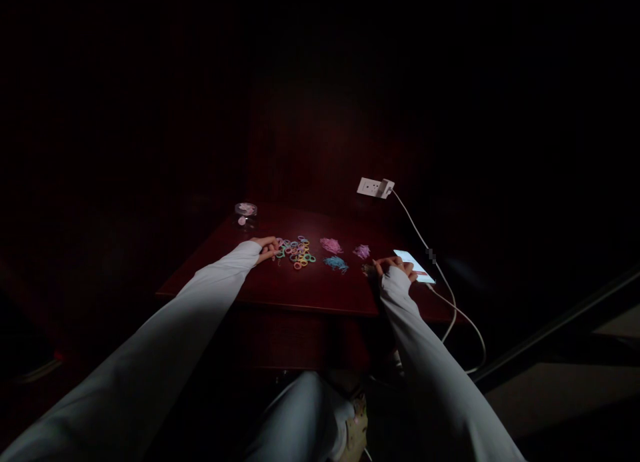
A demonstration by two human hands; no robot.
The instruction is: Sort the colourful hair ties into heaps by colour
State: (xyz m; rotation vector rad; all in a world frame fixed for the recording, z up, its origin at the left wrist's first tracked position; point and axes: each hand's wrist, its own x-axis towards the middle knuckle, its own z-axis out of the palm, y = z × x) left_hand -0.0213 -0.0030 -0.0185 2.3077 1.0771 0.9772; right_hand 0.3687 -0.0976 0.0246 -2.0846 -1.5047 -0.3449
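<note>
My left hand (267, 248) rests at the left edge of a pile of small coloured hair ties (299, 253), fingers loosely bent and slightly apart; I see nothing held in it. My right hand (396, 267) lies beside the lit phone (420, 270) and partly covers it, its fingers apart. Close to those fingertips is a small brownish heap (367, 270), dim and hard to make out. Between the hands lie separate heaps of thin elastic bands: pink (331, 245), blue (335, 264) and purple (361, 251).
A clear round container (246, 217) with pinkish contents stands at the back left of the dark red table (295, 295). A white cable (453, 292) runs from a wall socket (369, 187) down the table's right side. The surroundings are very dark.
</note>
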